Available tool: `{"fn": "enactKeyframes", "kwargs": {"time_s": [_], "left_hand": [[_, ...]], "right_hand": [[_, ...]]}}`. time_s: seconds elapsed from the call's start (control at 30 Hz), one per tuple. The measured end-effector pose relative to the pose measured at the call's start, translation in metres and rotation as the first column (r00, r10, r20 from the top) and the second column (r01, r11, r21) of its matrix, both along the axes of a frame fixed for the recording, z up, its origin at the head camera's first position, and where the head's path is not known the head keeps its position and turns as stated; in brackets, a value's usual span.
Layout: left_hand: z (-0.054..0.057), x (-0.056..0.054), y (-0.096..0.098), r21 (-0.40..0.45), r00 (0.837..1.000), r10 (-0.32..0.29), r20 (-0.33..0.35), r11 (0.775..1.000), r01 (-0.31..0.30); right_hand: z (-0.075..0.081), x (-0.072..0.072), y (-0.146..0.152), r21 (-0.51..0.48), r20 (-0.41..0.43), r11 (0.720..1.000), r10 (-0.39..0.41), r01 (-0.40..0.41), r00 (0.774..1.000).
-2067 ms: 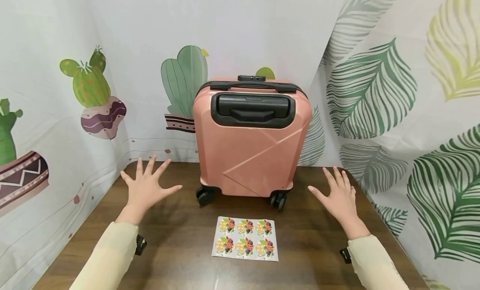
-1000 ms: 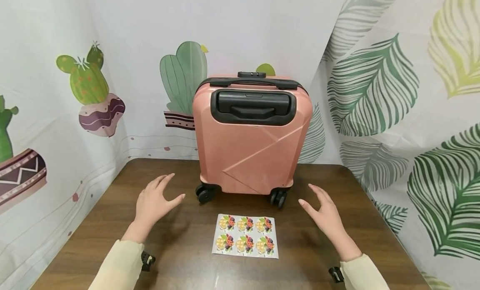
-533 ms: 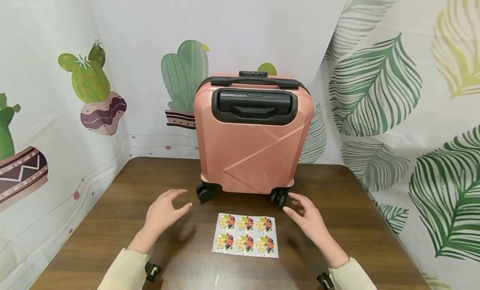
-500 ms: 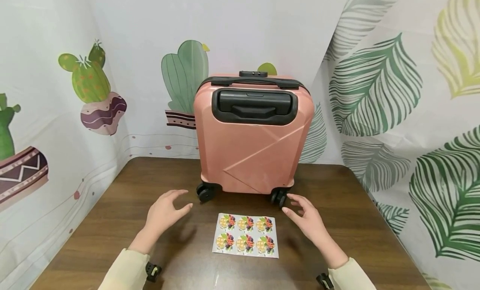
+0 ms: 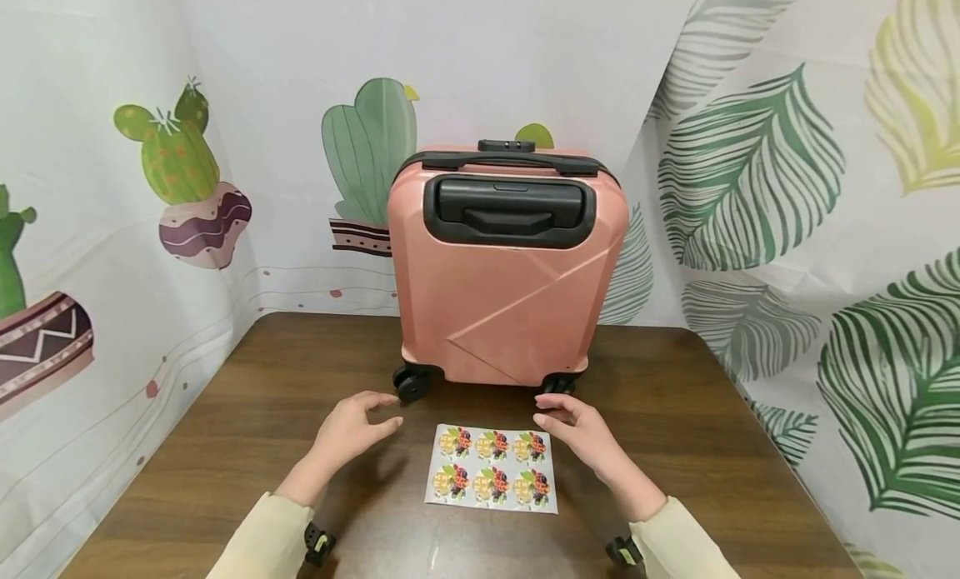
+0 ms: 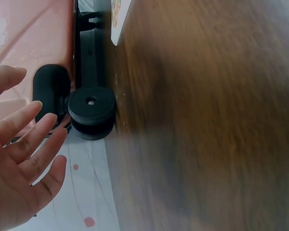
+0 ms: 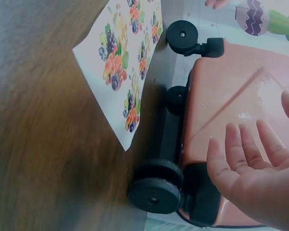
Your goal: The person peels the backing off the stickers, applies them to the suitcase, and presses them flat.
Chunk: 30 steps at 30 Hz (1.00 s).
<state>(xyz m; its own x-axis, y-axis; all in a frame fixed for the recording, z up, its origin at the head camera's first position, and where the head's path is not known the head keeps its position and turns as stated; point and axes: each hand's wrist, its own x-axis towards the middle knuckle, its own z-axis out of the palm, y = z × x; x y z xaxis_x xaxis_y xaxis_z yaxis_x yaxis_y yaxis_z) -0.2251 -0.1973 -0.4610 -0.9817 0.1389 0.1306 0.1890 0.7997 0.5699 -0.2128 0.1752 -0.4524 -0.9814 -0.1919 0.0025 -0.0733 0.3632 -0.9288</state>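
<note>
Though the left wrist view crops the sticker sheet (image 5: 491,469), left hand (image 5: 352,431) and right hand (image 5: 586,436) are loosely spread.

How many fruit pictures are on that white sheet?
6, in two rows of three on the sheet: far-left picture, far-middle picture, far-right picture, then near-left picture, near-middle picture and near-right picture. Any on the underside would be hidden.

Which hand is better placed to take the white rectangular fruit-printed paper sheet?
Likely the right hand: it appears close to a corner of the sheet, while the left hand shows a wider gap.
</note>
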Motion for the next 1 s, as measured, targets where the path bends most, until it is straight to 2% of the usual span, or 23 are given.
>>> {"fn": "enactKeyframes", "kwargs": {"time_s": [0.27, 0.4, 0.63, 0.83, 1.0], "left_hand": [[-0.007, -0.011, 0.009, 0.127, 0.994, -0.087, 0.068, 0.989, 0.078], [-0.009, -0.016, 0.013, 0.162, 0.985, -0.136, 0.103, 0.98, 0.119], [-0.008, -0.021, 0.021, 0.168, 0.967, -0.198, 0.161, 0.971, 0.17], [-0.01, -0.026, 0.028, 0.163, 0.953, -0.227, 0.2, 0.967, 0.196], [-0.015, -0.031, 0.034, 0.123, 0.945, -0.253, 0.207, 0.965, 0.232]], "right_hand": [[-0.002, -0.003, -0.019, -0.014, 0.002, 0.996, 0.086, -0.086, 0.996], [-0.004, -0.006, -0.03, -0.029, 0.014, 0.992, 0.126, -0.126, 0.992], [-0.006, -0.014, -0.046, -0.004, 0.099, 0.991, 0.134, -0.134, 0.986], [-0.011, -0.02, -0.058, 0.009, 0.112, 0.989, 0.147, -0.149, 0.983], [-0.019, -0.025, -0.066, 0.029, 0.112, 0.984, 0.174, -0.178, 0.978]]}}
